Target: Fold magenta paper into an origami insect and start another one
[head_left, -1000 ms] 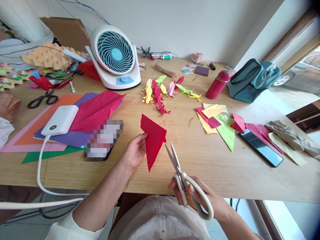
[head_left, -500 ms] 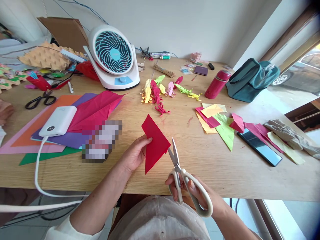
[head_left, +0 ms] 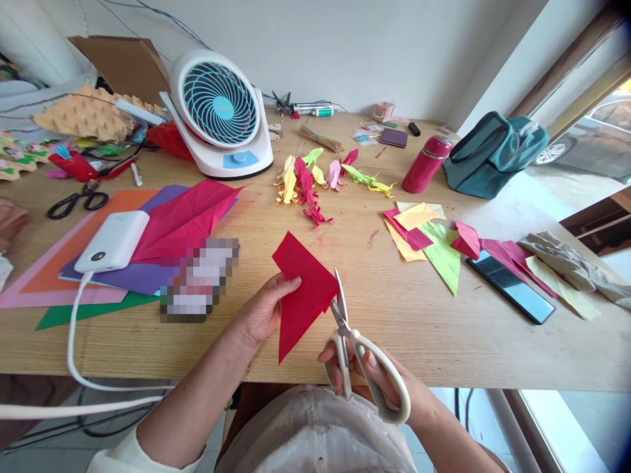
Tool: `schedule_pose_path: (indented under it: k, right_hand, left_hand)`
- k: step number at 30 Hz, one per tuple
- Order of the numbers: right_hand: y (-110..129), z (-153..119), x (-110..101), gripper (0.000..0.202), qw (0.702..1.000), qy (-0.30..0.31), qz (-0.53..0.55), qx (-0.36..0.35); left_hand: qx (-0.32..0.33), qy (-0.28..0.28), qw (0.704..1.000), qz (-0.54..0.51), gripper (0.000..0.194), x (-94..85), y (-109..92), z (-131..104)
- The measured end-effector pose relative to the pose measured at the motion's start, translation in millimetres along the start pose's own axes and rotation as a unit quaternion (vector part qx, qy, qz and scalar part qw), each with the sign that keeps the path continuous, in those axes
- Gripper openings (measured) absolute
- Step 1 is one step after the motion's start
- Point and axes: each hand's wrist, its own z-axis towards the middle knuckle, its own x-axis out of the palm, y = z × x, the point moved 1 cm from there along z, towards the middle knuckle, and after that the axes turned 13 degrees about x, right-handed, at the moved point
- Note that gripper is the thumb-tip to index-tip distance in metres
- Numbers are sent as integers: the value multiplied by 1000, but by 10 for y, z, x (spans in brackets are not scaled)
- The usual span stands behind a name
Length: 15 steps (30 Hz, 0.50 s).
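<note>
We log red paper [head_left: 305, 286], already folded, over the table [head_left: 434, 341], pinched by the left hand's [head_left: 263, 307] thumb and fingers; right hand [head_left: 384, 380], fingers curled through scissors [head_left: 341, 323], holds parted blades at its corner, cutting seemingly mostly left.

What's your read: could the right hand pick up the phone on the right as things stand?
Probably not straight away: the right hand is taken up by the scissors, fingers through their handles, blades at the red paper. The phone's near end looks uncovered.
</note>
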Motion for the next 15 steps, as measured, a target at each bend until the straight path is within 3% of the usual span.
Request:
schedule_pose_path:
  k: [8, 15]
  right_hand:
    - [18, 2, 3, 65, 1000, 6, 17, -17]
    - [63, -17, 33, 66, 999, 27, 41, -15]
  left_hand:
    - [13, 42, 999, 24, 25, -3, 0, -11]
    - [43, 33, 997, 59, 29, 37, -63, 0]
